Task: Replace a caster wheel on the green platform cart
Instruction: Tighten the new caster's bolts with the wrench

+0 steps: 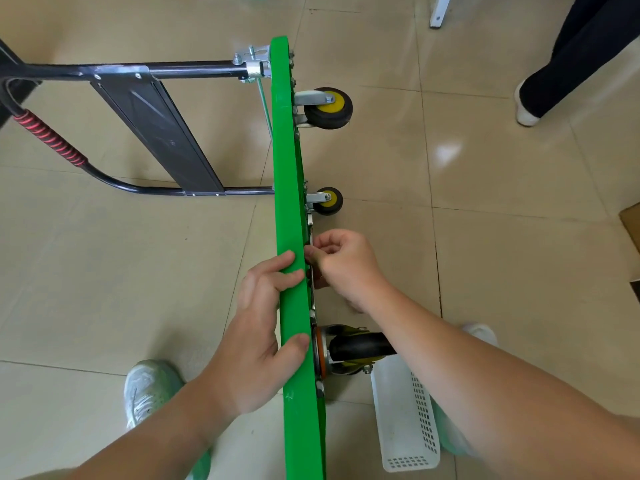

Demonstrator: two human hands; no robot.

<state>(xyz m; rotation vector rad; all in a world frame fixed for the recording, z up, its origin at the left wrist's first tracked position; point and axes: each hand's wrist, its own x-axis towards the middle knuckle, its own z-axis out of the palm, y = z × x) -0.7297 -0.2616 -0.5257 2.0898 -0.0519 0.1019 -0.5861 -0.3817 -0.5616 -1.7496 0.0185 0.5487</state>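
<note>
Green platform cart [291, 168]: tipped on its long edge on the floor [485, 237], underside turned toward the right hand [346, 265], handle [138, 69] folded out on the far side from it.

Left hand [256, 334]: fingers [277, 268] curled over the top edge, thumb alongside, steadying the deck.

Right hand fingers [322, 249]: pressed together, pinching a small part [313, 258] against the underside. Too small to identify. Thin metal strip [310, 226] just beyond them, maybe a wrench.

Progress, judged:
- Black caster [360, 344] with an orange ring, just nearer than the right fingers, unlike the two yellow-hubbed casters [329, 107] beyond them. Probably the replacement, already in place.
- Likely mid-fastening. Cannot tell whether loosening or tightening.
- Remaining: finish the hardware, set the cart back on its wheels.

Room:
- Open floor to the right of the fingers.
- White basket [405, 427] close under the right forearm, easy to knock.
- Another person's leg [571, 64] well apart.
- Narrow standing edge, so tipping risk if the left grip lets go.
</note>
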